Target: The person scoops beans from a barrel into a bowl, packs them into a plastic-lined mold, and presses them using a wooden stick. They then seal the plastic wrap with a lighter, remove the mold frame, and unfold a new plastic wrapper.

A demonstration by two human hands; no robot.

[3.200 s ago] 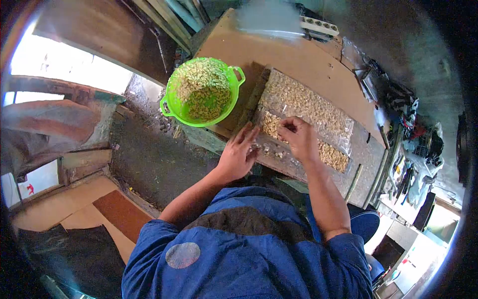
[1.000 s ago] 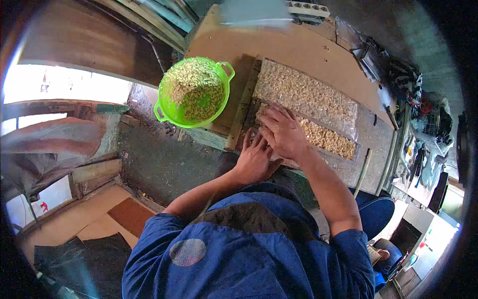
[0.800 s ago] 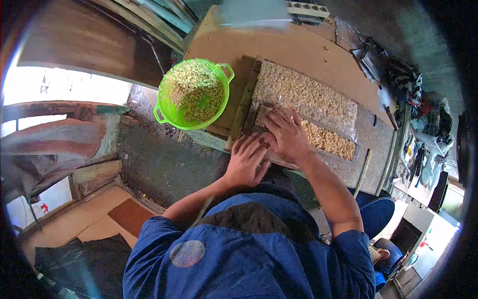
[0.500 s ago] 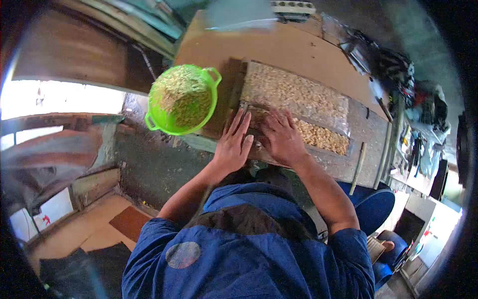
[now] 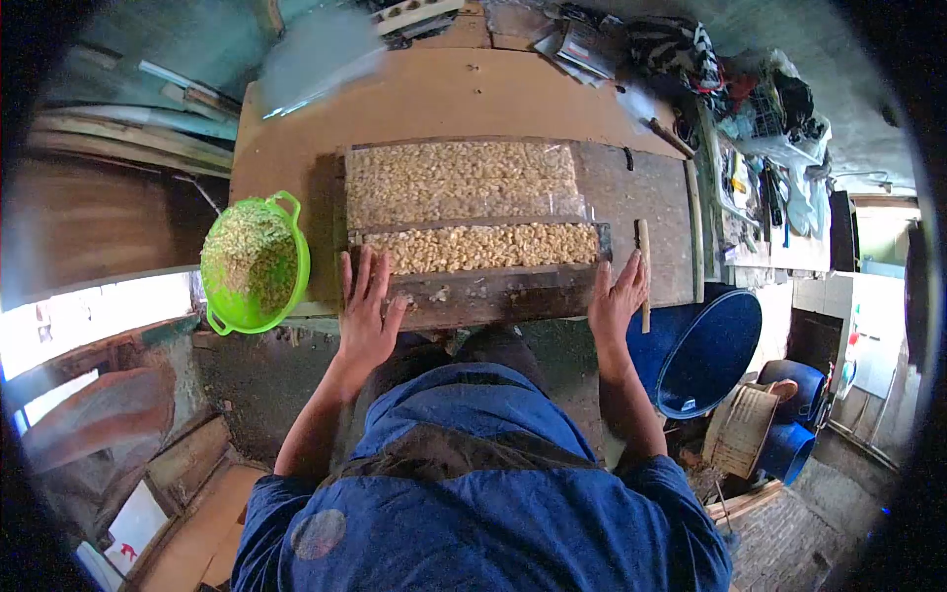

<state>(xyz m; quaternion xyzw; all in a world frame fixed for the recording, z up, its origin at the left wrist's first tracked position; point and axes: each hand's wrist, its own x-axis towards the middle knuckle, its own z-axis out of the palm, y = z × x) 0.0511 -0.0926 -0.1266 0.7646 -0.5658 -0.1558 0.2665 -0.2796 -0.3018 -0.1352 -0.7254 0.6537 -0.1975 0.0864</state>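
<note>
Rows of pale, peanut-like pieces (image 5: 473,247) lie in a shallow wooden frame (image 5: 464,301) on the table. Clear plastic (image 5: 464,183) covers the rows behind the front one. My left hand (image 5: 367,314) rests with fingers spread on the frame's front left corner, its fingertips beside the bare row. At the opposite end, my right hand (image 5: 619,296) is open near the frame's right corner, its fingers beside a thin wooden stick (image 5: 644,247). Whether it touches the stick I cannot tell. Neither hand holds anything.
A green two-handled colander (image 5: 303,259) with pale pieces stands at the table's left edge. Below the right edge is a blue barrel (image 5: 715,345). A translucent sheet (image 5: 326,59) lies at the back left, and bags and papers (image 5: 671,54) crowd the back right.
My right hand has moved from the middle of the front row to the frame's right end, uncovering the row. My left hand stays at the left end. The view has turned and shifted.
</note>
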